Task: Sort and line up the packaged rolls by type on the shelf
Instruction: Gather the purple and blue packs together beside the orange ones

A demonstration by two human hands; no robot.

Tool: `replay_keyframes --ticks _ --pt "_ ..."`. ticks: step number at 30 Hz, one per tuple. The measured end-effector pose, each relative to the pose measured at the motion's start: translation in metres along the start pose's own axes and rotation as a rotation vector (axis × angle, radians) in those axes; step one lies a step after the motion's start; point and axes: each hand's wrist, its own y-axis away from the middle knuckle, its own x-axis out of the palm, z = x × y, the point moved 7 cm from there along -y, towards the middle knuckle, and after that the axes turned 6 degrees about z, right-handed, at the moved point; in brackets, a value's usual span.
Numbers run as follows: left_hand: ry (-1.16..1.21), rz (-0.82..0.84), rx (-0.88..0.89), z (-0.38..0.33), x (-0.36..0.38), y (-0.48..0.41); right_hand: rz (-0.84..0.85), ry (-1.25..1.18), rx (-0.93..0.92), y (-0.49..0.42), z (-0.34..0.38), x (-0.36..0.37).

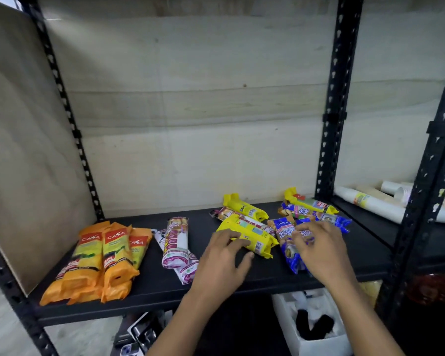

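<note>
**Shelf stock: two types grouped, two mixed**

- Shelf [152, 286]: black board; all stock lies flat on it.
- Orange rolls [106, 255]: far left, side by side with their ends toward me. I judge this type done.
- White rolls [176, 242]: just right of the orange, one lying across another. They are grouped but not squared.
- Yellow roll [254, 240]: centre, nearest of its kind, lying over a stray pack [252, 223]. My left hand [224, 255] grips it, fingers on top and thumb at the near end, likely to lift it clear of the mix.
- Other yellow rolls [244, 208]: two behind, apart, one on top of the blue heap.
- Blue rolls [324, 219]: right end, jumbled. My right hand [319, 250] curls its fingers over the nearest one. Blur hides whether it grips or only steadies, so I cannot tell.
- Next, I judge: the yellows go in a row beside the white.
</note>
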Motion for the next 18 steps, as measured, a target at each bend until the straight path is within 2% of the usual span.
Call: replay_keyframes --ticks 2,5,8,11,18 --pt "-0.073 -0.064 -0.061 0.024 -0.022 0.004 -0.038 0.034 -0.061 -0.002 0.026 0.004" --pt "-0.169 -0.109 -0.214 0.060 -0.050 0.014 0.016 -0.066 -0.142 -0.011 0.059 0.022" --pt "-0.218 -0.073 -0.355 0.086 -0.070 0.027 0.085 -0.060 -0.202 -0.034 0.069 0.052" --pt "-0.146 0.025 -0.463 0.102 -0.076 0.038 0.196 0.035 -0.162 -0.066 0.062 0.077" --pt "0.012 0.261 -0.356 0.102 -0.058 0.050 0.595 0.299 -0.144 -0.105 0.044 0.111"
